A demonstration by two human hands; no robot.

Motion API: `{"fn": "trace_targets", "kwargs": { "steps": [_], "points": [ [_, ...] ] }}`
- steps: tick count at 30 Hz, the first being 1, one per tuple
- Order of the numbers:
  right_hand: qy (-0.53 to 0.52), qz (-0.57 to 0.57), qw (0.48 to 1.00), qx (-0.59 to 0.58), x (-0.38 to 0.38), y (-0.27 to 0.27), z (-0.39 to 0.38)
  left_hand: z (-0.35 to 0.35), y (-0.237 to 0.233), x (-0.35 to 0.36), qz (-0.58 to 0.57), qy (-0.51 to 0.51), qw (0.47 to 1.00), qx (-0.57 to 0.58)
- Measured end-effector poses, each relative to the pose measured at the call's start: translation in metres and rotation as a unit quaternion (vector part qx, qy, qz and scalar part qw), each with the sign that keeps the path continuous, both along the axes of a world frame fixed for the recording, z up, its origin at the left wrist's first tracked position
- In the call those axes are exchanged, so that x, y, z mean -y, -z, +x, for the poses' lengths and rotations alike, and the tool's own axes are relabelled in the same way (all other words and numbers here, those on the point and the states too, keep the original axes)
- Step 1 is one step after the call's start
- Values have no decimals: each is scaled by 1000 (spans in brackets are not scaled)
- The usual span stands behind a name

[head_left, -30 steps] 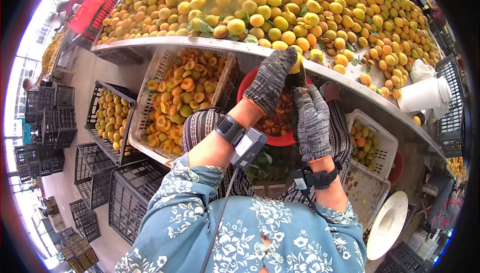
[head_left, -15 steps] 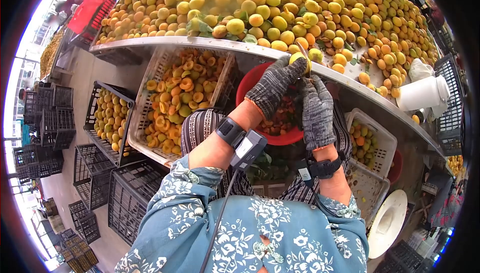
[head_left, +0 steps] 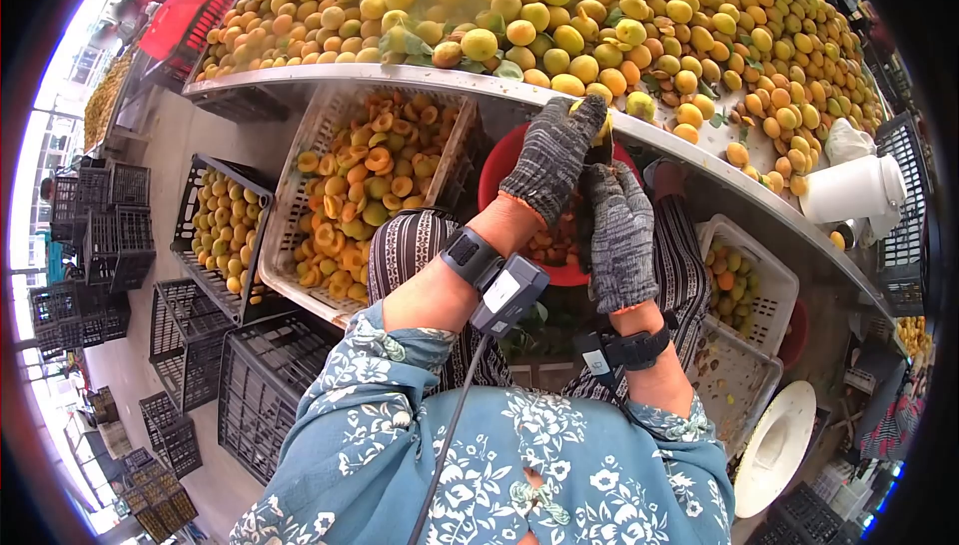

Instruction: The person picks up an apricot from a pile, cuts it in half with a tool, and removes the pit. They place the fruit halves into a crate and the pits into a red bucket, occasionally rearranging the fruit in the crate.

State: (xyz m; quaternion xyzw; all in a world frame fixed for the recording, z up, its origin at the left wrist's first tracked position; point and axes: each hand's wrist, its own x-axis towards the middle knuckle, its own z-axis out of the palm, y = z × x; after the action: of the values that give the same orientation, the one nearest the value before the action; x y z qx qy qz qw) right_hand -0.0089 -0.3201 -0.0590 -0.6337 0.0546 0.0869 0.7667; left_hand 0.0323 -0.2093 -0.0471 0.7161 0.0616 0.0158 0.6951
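Observation:
In a grey knitted glove, my left hand point(head_left: 552, 157) is closed around an apricot point(head_left: 603, 126), of which only a yellow sliver shows between the fingers. My right hand point(head_left: 621, 237), gloved the same way, is closed just below and touches the left fingertips. It grips a small knife point(head_left: 599, 151); its dark part shows above the fingers, and the blade is mostly hidden. Both hands are above a red basin point(head_left: 496, 167) holding reddish-brown scraps. Beyond them, whole apricots point(head_left: 479, 43) lie heaped on a table with a metal edge point(head_left: 400, 74).
Left of my knees stands a white crate point(head_left: 283, 270) of split apricots, beside a black crate point(head_left: 262, 213) of whole ones. A second white crate point(head_left: 784, 290) holds fruit at right. A white bucket point(head_left: 844, 190) is near the table's edge, and a pale hat point(head_left: 774, 450) lies lower right.
Both hands have shifted slightly left and my right hand has dropped a little. The blade that stuck up beside the apricot no longer shows, and less of the apricot is visible.

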Motion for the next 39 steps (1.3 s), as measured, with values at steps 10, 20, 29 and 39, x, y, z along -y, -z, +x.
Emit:
{"fn": "trace_targets", "kwargs": {
  "steps": [10,20,29,39],
  "points": [
    [-6,25,1000,2,8,4,11,-13,-8,6,-450,5,882,-138],
    [-14,96,995,9,8,-2,9,-5,6,5,-388,25,919,-59],
    [-66,80,994,-43,31,2,-10,-4,0,-19,-288,166,943,2],
    [-27,38,998,49,39,12,-1,-9,-1,-7,-365,172,913,-54]
  ]
}}
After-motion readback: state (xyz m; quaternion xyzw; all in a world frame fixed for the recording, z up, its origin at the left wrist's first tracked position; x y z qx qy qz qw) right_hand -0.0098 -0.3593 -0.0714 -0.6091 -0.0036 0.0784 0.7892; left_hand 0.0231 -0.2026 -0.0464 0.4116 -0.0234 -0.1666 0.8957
